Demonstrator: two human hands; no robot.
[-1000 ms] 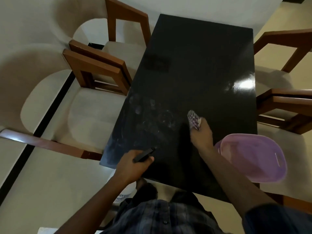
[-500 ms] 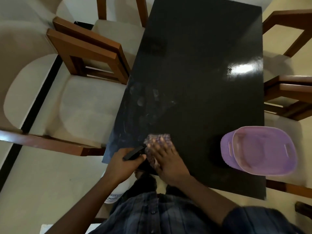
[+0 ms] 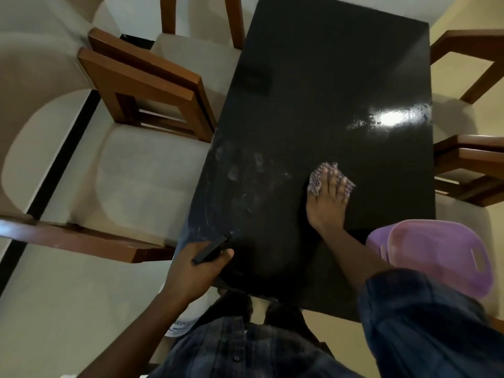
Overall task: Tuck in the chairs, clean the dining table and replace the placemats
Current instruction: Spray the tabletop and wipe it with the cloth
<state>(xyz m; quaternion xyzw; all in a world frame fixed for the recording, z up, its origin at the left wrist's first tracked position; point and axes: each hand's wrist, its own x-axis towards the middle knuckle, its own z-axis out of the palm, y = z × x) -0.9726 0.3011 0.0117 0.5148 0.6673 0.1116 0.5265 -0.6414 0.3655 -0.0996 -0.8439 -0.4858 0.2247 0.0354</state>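
Starting at the near edge of the table (image 3: 327, 91): a white bottle (image 3: 184, 321) shows directly below the left hand (image 3: 195, 271); its contents cannot be told. To the right of the right wrist, a purple basin (image 3: 441, 257) sits on the near right corner of the table, overhanging the edge; its inside shows bare purple plastic with slots in the wall.

The left hand rests on the near left corner, fingers clenched round a black bar (image 3: 211, 248), thumb along its side. The right hand (image 3: 327, 203) reaches forward, arm extended. Its fingers are released and spread flat, pressing a patterned cloth (image 3: 316, 182) onto the tabletop; the cloth shows beyond and beside the fingertips.

White smears (image 3: 240, 181) cover the surface to the left of the right fingers and beyond the left fingers. A light glare lies farther out, to the right.

Two wooden chairs (image 3: 136, 173) with pale seats stand left of the left fingers, and two more (image 3: 469, 165) stand right of the right fingers, none fully under the table.

Change: half a second ago the right hand and cloth lay touching the left hand at the near left edge. They are now well apart from it, farther out and to the right. The left hand has kept its place.
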